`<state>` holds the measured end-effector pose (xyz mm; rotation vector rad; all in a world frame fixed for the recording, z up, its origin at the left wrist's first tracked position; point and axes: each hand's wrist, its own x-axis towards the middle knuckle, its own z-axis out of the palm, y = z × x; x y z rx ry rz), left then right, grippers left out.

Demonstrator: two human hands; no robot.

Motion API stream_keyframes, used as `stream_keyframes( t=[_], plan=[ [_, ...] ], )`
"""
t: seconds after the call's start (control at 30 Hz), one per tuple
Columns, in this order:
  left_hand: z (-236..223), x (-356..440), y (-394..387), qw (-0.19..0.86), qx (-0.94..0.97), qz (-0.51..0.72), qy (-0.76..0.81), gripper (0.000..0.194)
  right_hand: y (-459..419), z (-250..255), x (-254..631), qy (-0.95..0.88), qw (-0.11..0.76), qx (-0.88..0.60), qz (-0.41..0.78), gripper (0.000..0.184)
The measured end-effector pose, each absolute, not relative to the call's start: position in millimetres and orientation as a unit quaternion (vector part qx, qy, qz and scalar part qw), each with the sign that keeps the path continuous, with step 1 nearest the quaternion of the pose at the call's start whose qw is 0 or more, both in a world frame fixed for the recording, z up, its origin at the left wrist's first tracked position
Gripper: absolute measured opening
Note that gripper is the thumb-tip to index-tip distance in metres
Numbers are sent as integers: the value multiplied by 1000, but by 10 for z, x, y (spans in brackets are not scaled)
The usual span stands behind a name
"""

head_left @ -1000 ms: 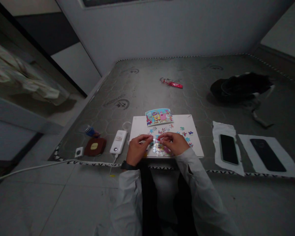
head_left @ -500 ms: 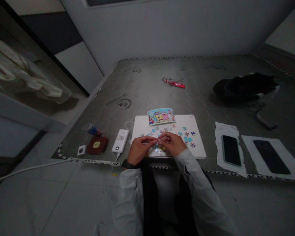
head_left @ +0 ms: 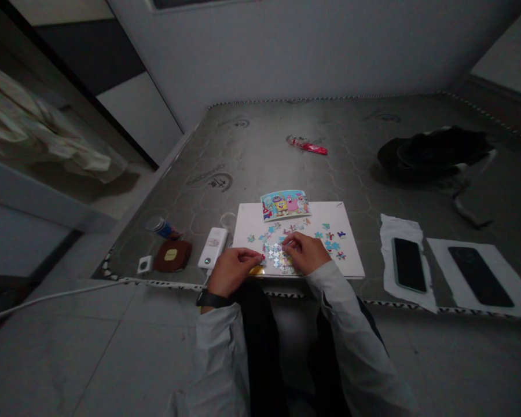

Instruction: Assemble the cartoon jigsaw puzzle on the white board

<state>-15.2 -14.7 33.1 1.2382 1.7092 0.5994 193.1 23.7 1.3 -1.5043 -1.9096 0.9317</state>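
A partly joined jigsaw puzzle [head_left: 274,255] lies near the front of a white board [head_left: 351,260], with loose jigsaw pieces [head_left: 332,246] scattered around it. My left hand [head_left: 232,269] is at the puzzle's left edge, its thumb and forefinger closed on a small red jigsaw piece [head_left: 263,257]. On the other side, my right hand [head_left: 306,253] is bent over the puzzle's right part with its fingertips together. Whether a piece sits between those fingertips is too small to tell. Behind the pieces, a colourful cartoon picture card [head_left: 285,205] rests at the board's back edge.
To the left are a white power bank [head_left: 213,248] with a cable, a brown case [head_left: 172,256], a white plug adapter [head_left: 145,264] and a blue container [head_left: 167,230]. Two phones [head_left: 408,264] lie on white sheets at right. A black bag [head_left: 434,153] and red packet [head_left: 310,147] sit farther back.
My hands were together over the puzzle at a red piece. My left hand has moved left and down with that piece, while my right hand has stayed nearly in place, uncovering joined pieces.
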Motion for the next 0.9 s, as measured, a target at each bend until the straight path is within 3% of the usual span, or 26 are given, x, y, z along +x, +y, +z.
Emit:
stream_keyframes(
  t=[0.3,0.9],
  plan=[
    [224,-270,-189,446,537,156,699,34,232,4,1900,-744,226,-536,328,8],
    [328,-137,-171,529,495,239,647,38,159,107,1776,-735,183,-497,424,11]
  ],
)
